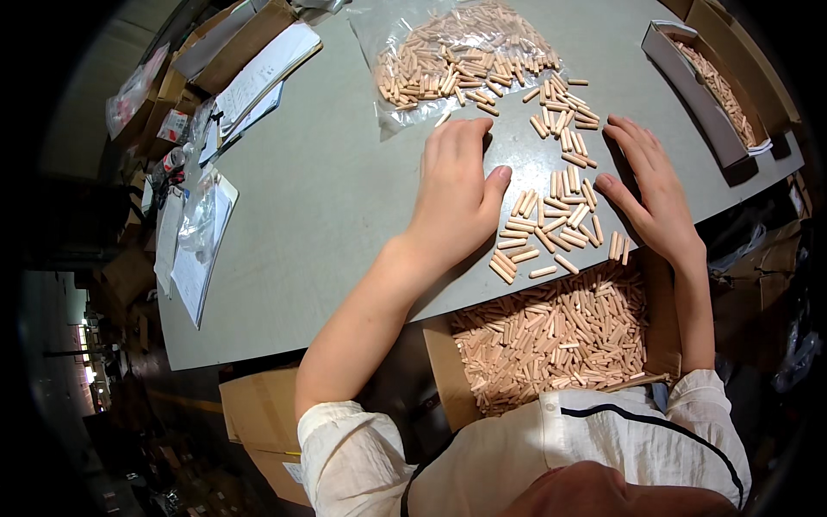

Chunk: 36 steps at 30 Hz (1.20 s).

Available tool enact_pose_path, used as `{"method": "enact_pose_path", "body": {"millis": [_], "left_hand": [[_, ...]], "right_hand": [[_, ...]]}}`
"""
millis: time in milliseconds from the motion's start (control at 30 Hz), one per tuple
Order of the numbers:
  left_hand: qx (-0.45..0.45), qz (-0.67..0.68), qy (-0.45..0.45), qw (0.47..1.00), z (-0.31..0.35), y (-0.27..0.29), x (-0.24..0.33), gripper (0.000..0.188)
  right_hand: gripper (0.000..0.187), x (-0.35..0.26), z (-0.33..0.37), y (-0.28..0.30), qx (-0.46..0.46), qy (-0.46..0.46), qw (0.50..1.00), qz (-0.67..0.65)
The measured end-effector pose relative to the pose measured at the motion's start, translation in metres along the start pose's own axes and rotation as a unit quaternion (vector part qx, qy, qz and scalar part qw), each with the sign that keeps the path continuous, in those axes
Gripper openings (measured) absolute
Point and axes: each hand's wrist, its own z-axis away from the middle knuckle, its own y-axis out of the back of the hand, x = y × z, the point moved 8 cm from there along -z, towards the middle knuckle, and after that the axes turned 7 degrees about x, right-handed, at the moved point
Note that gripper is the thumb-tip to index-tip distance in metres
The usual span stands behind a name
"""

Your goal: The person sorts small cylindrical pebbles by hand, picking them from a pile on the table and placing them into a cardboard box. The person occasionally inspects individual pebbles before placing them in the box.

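Loose wooden dowels (556, 226) lie scattered in a strip on the grey table (345, 233), between my two hands. My left hand (457, 177) rests to the left of the strip, thumb apart from the fingers, holding nothing. On the other side, my right hand (648, 189) has its fingers stretched forward and its thumb close to the dowels. A clear plastic bag (388, 116) with a heap of dowels lies beyond my left fingertips. Below the table's near edge, a cardboard box (444, 362) full of dowels sits against my body.
A narrow box (702, 103) of dowels stands at the far right. Along the left edge are papers (267, 73), a clipboard (205, 250) with a plastic bag on it, and open cartons (233, 43). Another carton (263, 414) stands below the table at lower left.
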Motion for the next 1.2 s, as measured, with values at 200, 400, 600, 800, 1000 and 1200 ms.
{"method": "enact_pose_path", "body": {"millis": [200, 400, 600, 800, 1000, 1200], "left_hand": [[-0.019, -0.044, -0.016, 0.999, 0.001, -0.005, 0.006, 0.047], [-0.045, -0.083, -0.028, 0.995, 0.006, -0.008, 0.011, 0.04], [-0.077, -0.085, -0.048, 0.992, 0.008, -0.011, 0.031, 0.042], [-0.128, -0.1, -0.101, 0.982, 0.013, -0.021, 0.041, 0.051], [-0.135, -0.081, -0.102, 0.982, 0.013, -0.019, 0.047, 0.051], [-0.116, -0.056, -0.102, 0.986, 0.008, -0.014, 0.045, 0.048]], "right_hand": [[0.06, -0.001, 0.0, 0.003, 0.009, 0.001, 1.0, 0.009], [0.06, -0.001, 0.0, 0.0, 0.009, 0.009, 1.0, 0.008], [0.062, -0.003, 0.002, 0.0, 0.006, 0.02, 0.999, 0.049], [0.061, -0.003, 0.003, -0.005, -0.007, 0.03, 0.998, 0.052], [0.056, -0.007, 0.003, 0.003, 0.029, 0.025, 0.999, 0.012], [0.037, -0.011, 0.003, 0.015, 0.059, 0.068, 0.991, -0.101]]}}
